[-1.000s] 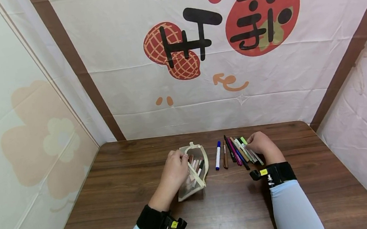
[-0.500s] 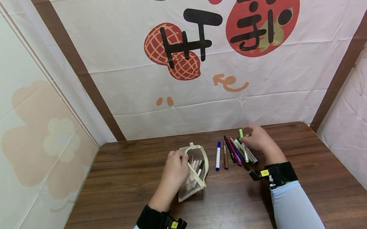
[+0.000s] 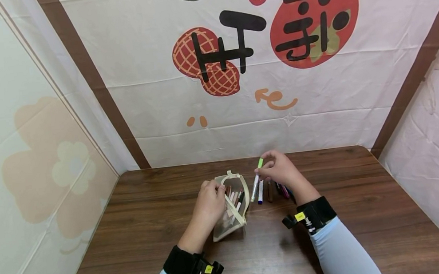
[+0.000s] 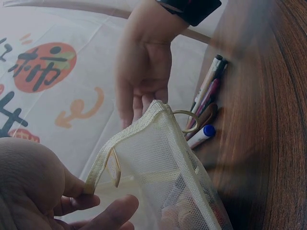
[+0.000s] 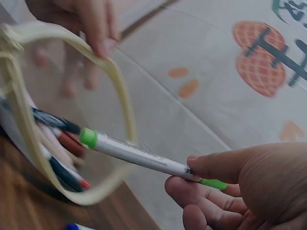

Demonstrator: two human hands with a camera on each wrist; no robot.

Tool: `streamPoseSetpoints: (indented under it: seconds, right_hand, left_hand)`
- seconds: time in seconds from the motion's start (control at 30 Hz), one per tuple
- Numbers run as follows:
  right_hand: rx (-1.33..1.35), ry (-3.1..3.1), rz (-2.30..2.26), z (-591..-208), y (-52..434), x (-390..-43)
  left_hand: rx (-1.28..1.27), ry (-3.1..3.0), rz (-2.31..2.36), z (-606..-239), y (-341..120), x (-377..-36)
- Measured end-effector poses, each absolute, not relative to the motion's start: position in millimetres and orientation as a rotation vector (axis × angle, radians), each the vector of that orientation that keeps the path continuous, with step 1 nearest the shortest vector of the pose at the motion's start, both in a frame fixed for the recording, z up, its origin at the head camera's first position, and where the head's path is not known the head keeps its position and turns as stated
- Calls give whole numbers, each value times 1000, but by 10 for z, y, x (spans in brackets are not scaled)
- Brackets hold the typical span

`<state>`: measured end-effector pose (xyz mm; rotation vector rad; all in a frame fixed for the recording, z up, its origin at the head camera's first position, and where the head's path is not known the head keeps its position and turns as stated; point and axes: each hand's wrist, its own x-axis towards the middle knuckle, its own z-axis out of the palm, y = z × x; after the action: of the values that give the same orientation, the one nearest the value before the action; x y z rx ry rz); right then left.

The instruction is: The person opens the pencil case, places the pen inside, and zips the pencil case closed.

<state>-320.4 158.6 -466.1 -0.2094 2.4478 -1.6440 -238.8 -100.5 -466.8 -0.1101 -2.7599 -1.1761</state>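
Observation:
A cream mesh pencil pouch lies on the table with its mouth held wide and several pens inside. My left hand pinches the pouch's rim between thumb and finger, as the left wrist view shows at the cream edging. Between thumb and fingers, my right hand holds a white marker with light green ends. In the right wrist view the marker's far end overlaps the pouch's opening, near the pens in it.
Right of the pouch lie a white marker with a blue cap, a brown pen and several darker pens, partly hidden below my right hand. A printed cloth hangs behind the wooden table.
My right hand has taken the green-ended marker from the pen group and carried it left toward the pouch. The left hand and pouch have stayed in place.

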Motion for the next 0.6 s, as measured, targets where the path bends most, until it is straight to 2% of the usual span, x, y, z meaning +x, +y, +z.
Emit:
streamPoseSetpoints:
  seconds: [0.6]
  right_hand:
    - [-306, 2189, -1686, -4987, 929, -3110]
  left_hand:
    - [-115, -2745, -1175, -4688, -1000, -2412]
